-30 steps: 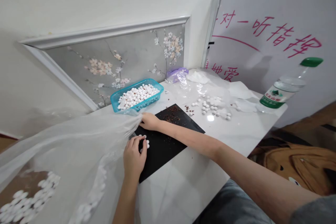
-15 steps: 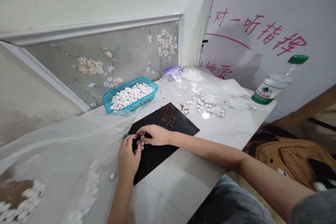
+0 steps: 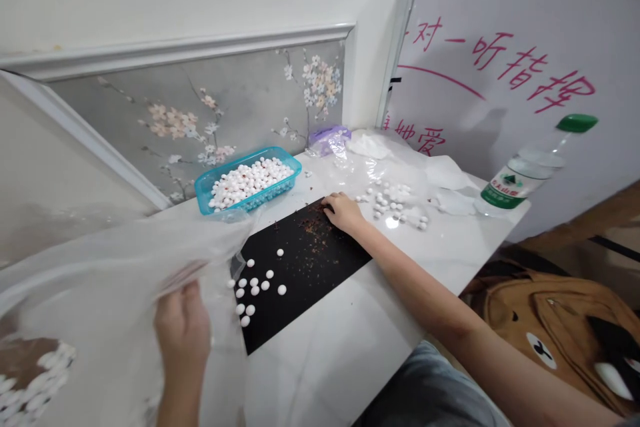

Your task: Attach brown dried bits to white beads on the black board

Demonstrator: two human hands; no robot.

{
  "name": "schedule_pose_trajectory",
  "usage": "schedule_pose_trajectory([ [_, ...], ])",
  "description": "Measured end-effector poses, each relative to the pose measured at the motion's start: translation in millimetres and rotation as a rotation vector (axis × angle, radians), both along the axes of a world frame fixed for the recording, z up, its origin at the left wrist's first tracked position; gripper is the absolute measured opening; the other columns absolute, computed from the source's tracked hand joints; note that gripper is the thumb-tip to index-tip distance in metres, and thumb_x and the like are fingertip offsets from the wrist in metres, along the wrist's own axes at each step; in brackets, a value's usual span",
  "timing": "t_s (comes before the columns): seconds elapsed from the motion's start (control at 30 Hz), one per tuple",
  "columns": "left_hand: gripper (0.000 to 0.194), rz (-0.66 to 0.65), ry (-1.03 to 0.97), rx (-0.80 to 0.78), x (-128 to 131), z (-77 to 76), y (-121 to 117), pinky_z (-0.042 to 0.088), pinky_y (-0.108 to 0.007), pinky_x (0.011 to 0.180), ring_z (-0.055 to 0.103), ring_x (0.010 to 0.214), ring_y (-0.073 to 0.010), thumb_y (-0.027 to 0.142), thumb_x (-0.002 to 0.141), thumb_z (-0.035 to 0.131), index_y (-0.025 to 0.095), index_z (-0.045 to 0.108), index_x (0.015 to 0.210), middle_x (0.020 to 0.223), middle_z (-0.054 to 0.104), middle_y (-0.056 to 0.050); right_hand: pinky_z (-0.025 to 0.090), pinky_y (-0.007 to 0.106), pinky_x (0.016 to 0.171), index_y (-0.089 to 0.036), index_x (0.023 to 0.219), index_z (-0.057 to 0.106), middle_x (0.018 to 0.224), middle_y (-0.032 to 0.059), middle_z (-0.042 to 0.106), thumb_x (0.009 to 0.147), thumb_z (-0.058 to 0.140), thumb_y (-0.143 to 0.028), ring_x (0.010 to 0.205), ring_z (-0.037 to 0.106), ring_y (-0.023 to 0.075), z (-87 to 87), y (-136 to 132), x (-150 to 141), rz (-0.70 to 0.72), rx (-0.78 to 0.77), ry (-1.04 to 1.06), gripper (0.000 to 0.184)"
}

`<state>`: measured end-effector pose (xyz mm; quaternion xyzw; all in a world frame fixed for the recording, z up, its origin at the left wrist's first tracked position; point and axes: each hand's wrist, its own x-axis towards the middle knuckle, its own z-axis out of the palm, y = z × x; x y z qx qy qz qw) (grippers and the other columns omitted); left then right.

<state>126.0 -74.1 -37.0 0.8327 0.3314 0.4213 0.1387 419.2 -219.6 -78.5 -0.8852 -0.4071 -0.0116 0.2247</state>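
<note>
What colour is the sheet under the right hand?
The sheet is black, best seen in the head view.

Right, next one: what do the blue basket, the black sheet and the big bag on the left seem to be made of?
Blue basket: probably shiny, translucent plastic; white balls show faintly through its wall. Black sheet: smooth, flat, straight-edged; plastic or card, hard to tell. Big bag: thin, cloudy plastic film, most likely, given its soft creases and see-through side.
</note>
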Motion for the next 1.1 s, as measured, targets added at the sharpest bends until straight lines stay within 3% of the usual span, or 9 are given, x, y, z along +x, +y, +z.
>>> schedule_pose_trajectory([
  [0.1,0.040,-0.024,0.208,-0.119,-47.7,-2.0,-9.9,0.039,-0.040,0.098,0.052,0.112,-0.0246,0.043,0.087,0.035,0.023,0.058,0.112,0.117,0.059,-0.006,0.043,0.026,0.069,-0.018,0.093,0.066,0.096,0.0061,0.061,0.087,0.053,-0.008,0.097,0.049,0.0222,-4.0,2.9,-1.7,-0.013,-0.014,0.001,0.018],
  [0.23,0.057,-0.034,0.536,-0.089,-103.7,-50.3,-29.8,0.028,-0.052,0.103,0.034,0.130,-0.0316,0.045,0.084,0.033,0.015,0.043,0.132,0.138,0.043,-0.015,0.042,0.026,0.068,-0.017,0.087,0.066,0.093,0.0065,0.062,0.087,0.049,-0.006,0.095,0.051,0.0222,-7.1,3.9,-2.9,-0.017,0.008,0.023,0.020],
  [0.33,0.054,-0.011,0.665,-0.115,-116.9,-74.2,-41.4,0.025,-0.054,0.104,0.030,0.133,-0.0296,0.036,0.087,0.026,0.015,0.039,0.135,0.140,0.042,-0.014,0.043,0.026,0.069,-0.018,0.091,0.066,0.094,0.0056,0.062,0.085,0.049,-0.003,0.096,0.052,0.0222,-8.6,1.8,-4.5,-0.015,0.055,0.041,0.023],
  [0.5,0.057,0.127,0.625,-0.111,-89.0,-54.6,-44.2,0.035,-0.046,0.100,0.045,0.121,-0.0299,0.046,0.086,0.030,0.014,0.045,0.131,0.131,0.051,-0.014,0.045,0.028,0.073,-0.017,0.098,0.064,0.096,0.0054,0.062,0.084,0.048,-0.003,0.087,0.058,0.0216,-6.7,0.7,-7.0,-0.018,0.192,0.077,0.025],
  [0.67,0.049,-0.043,0.593,-0.117,-62.5,-42.2,-21.1,0.039,-0.042,0.095,0.052,0.110,-0.0281,0.047,0.086,0.032,0.018,0.057,0.116,0.117,0.061,-0.010,0.047,0.028,0.078,-0.016,0.096,0.064,0.097,0.0051,0.063,0.081,0.046,0.000,0.086,0.060,0.0190,-4.4,3.7,-11.4,0.052,0.381,0.164,0.028],
  [0.8,0.041,-0.008,0.534,-0.211,-55.1,-40.1,-11.3,0.046,-0.039,0.083,0.059,0.093,-0.0258,0.046,0.083,0.039,0.020,0.062,0.104,0.105,0.064,-0.009,0.050,0.027,0.076,-0.017,0.087,0.065,0.088,0.0020,0.066,0.079,0.049,-0.001,0.083,0.063,0.0180,-12.0,-4.5,-26.6,0.158,0.504,0.286,0.025],
  [0.93,0.036,0.051,0.226,-0.340,-23.5,-30.6,-31.8,0.049,-0.033,0.073,0.060,0.082,-0.0203,0.049,0.078,0.052,0.023,0.062,0.101,0.097,0.064,-0.005,0.053,0.025,0.070,-0.017,0.084,0.066,0.084,0.0017,0.067,0.081,0.053,-0.010,0.078,0.065,0.0171,-18.9,-11.2,-50.4,0.225,0.616,0.420,0.015],
  [1.03,0.036,-0.055,-0.113,-0.597,18.1,-31.2,-58.2,0.050,-0.028,0.071,0.061,0.084,-0.0176,0.046,0.078,0.056,0.021,0.060,0.104,0.095,0.064,-0.006,0.054,0.025,0.068,-0.016,0.086,0.065,0.083,0.0031,0.067,0.082,0.057,-0.020,0.077,0.065,0.0172,-15.3,-7.2,-68.9,0.257,0.695,0.494,0.010],
  [1.1,0.038,-0.127,-0.254,-0.661,42.2,-36.4,-73.1,0.050,-0.026,0.073,0.060,0.087,-0.0169,0.043,0.078,0.058,0.020,0.058,0.108,0.094,0.063,-0.006,0.053,0.026,0.065,-0.016,0.084,0.063,0.080,0.0038,0.066,0.081,0.060,-0.025,0.075,0.065,0.0176,-10.2,-3.6,-80.7,0.286,0.782,0.577,0.011],
])
